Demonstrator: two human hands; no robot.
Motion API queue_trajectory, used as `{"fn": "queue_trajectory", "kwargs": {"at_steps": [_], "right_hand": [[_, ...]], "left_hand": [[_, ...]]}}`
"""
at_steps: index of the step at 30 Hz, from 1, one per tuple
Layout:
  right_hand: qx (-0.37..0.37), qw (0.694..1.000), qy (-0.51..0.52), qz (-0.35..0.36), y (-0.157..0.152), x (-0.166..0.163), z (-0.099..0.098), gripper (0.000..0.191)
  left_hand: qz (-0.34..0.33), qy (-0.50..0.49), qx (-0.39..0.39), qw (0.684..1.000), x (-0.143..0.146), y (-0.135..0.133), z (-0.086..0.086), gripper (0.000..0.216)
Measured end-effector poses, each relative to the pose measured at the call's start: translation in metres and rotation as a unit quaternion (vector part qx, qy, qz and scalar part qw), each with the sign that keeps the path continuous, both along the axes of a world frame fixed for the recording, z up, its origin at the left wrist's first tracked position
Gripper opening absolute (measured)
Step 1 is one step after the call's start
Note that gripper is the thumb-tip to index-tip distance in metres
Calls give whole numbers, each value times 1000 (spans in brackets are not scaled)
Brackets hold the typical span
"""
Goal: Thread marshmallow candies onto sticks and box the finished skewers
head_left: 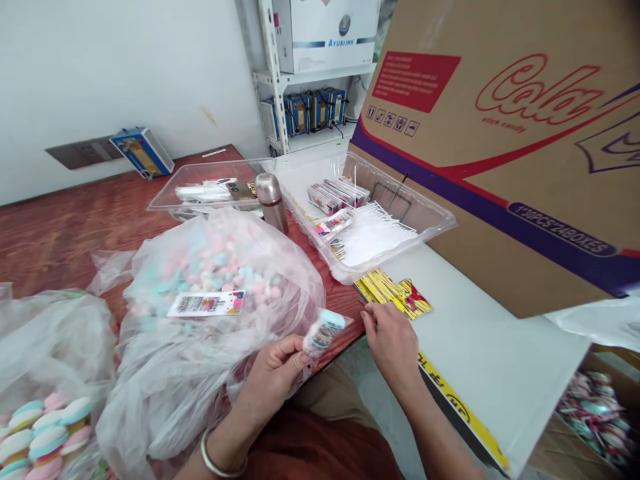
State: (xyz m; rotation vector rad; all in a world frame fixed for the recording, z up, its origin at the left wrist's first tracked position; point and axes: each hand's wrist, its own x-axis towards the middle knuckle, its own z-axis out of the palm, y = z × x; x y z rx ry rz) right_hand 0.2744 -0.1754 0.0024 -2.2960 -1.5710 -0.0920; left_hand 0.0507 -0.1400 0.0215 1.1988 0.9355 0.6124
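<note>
The left hand [275,370] pinches 1 wrapped candy [325,329] over the red surface's [55,227] edge, its print too blurred to read; the right hand [393,341] curls beside yellow strips [377,287], its grip hidden, so I can't tell.

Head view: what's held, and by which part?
Left hand: a clear candy packet, pinched by its near, white end between thumb and forefinger. Right hand, beside the yellow strips: cannot tell whether it holds anything.

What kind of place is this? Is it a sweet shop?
Maybe not a shop: it looks more like a small candy-packing workshop. There's a big bag of pastel sweets, a carton printed "stick candy", and a wrapped sweet in the person's left hand.
</note>
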Motion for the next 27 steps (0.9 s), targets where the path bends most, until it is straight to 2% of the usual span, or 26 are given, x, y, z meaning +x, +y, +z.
{"fn": "queue_trajectory", "kwargs": {"at_steps": [2,4,7,10,13,15,17,19,21,23,25,27], "right_hand": [[-31,997,-67,2,7,7,-7,10],[-35,996,-83,4,15,7,-11,12],[-26,994,-101,12,24,5,-14,17],[6,995,-102,12,27,5,-15,20],[69,994,-83,21,24,3,-13,23],[120,990,-61,42,21,-3,-10,25],[165,983,-38,65,19,-12,-4,25],[215,971,22,103,17,-24,6,17],[258,945,110,166,15,-37,17,7],[287,908,176,251,13,-48,28,18],[289,881,182,327,12,-59,34,24],[289,871,159,365,11,-68,36,24]], "left_hand": [[-61,56,60,995,2,4,-5,26],[-80,97,104,987,2,10,-8,24],[-42,180,162,969,-4,18,-8,25],[3,253,244,936,-14,22,1,25],[6,304,385,871,-21,19,19,25],[-37,361,460,810,-22,14,32,26],[-98,413,500,755,-20,7,43,23],[-142,438,517,722,-16,0,49,18],[-155,438,521,716,-14,-7,52,15],[-137,427,512,733,-13,-11,51,15],[-96,413,501,755,-14,-12,50,16],[-37,403,491,771,-16,-10,47,18]]}}
